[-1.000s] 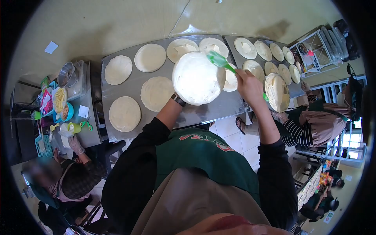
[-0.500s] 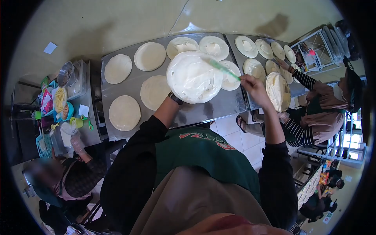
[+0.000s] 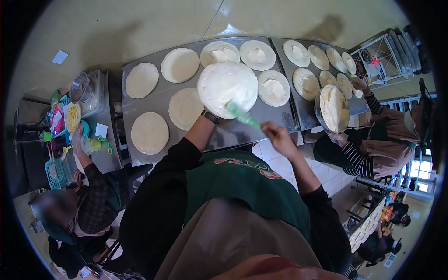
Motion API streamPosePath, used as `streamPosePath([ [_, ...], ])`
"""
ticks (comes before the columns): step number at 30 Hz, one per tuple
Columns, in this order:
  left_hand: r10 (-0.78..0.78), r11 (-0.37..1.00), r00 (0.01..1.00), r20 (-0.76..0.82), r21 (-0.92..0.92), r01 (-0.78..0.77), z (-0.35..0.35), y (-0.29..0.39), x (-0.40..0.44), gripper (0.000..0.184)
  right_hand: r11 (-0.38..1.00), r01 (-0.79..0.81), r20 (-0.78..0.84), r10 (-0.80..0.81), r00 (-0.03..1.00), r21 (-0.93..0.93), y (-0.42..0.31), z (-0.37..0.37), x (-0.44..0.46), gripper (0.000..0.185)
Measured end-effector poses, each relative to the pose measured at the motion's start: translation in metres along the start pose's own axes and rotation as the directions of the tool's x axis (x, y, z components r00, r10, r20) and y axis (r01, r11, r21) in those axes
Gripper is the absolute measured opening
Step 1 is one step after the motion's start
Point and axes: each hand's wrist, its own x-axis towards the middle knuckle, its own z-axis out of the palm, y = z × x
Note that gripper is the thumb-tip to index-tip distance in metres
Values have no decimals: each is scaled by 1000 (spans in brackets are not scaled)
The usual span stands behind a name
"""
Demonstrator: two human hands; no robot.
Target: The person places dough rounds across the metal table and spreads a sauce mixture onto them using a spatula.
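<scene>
My left hand (image 3: 204,113), mostly hidden, supports a round bowl (image 3: 255,99) from beneath, with a dark watch (image 3: 211,117) at the wrist. Thick white cream (image 3: 227,84) fills the bowl. Gripped by its handle in my closed right hand (image 3: 278,136) is a green spatula (image 3: 241,114), slightly blurred, its blade at the bowl's near edge. Around the bowl, pale dough rounds lie on the metal table (image 3: 233,135). A plain round (image 3: 149,133) is at the left; another round (image 3: 274,88), right of the bowl, carries a dollop of cream.
At right, a co-worker in striped sleeves (image 3: 357,156) holds a cream-filled bowl (image 3: 333,109) beside more dough rounds (image 3: 305,84). Another co-worker (image 3: 95,200) reaches over the left side table (image 3: 109,140), which holds containers and a blue basket (image 3: 55,173). A wire rack (image 3: 380,63) stands far right.
My right hand and the spatula have swung left and toward me, from the bowl's far right side to its near edge. The left co-worker's hand has moved up.
</scene>
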Motion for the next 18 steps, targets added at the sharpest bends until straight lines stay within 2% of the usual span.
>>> streamPosePath([
  [1, -2, 1000, 1000, -2, -2, 2, -1, 1, -3, 58, 986, -150, 159, 137, 978, 72, -13, -1, -8, 12],
  [3, -16, 1000, 1000, -11, -7, 16, -6, 1, -1, 58, 972, -107, 105, 86, 991, 208, -1, 1, -9, 13],
  [5, -32, 999, 999, -19, -14, 32, -8, -3, -2, 58, 968, -107, -177, 149, 973, 228, 4, -6, 5, 12],
  [6, -34, 999, 999, -18, -15, 34, -8, -2, 3, 58, 987, -140, -224, 155, 962, 83, -6, -10, 10, 12],
  [7, -32, 999, 999, -15, -15, 32, -6, -6, -1, 58, 988, -135, -224, 150, 963, 81, -5, -4, 7, 12],
  [9, -18, 1000, 1000, -11, -16, 18, -6, -3, 6, 58, 982, -177, -72, 182, 981, 66, 4, 16, -7, 13],
  [10, -13, 1000, 1000, -13, -17, 12, -7, 0, 9, 58, 983, 22, 11, -24, 1000, 182, 10, 29, -10, 11],
  [13, -18, 1000, 999, -29, -21, 17, -8, -9, 4, 58, 969, 5, 78, -24, 997, 246, -5, 29, 5, 10],
  [14, -27, 999, 999, -36, -25, 26, -8, -16, 0, 58, 970, -166, 39, 161, 986, 179, -20, 20, 21, 12],
  [15, -33, 999, 999, -37, -28, 32, -7, -22, -3, 58, 969, -168, 38, 164, 986, 181, -24, 16, 39, 12],
  [17, -36, 999, 999, -33, -33, 35, -6, -29, -8, 58, 1000, 12, -83, -14, 996, -22, -32, 10, 64, 13],
  [18, -34, 999, 999, -32, -33, 33, -6, -28, -9, 58, 1000, 17, -82, -19, 996, -23, -37, 7, 61, 13],
])
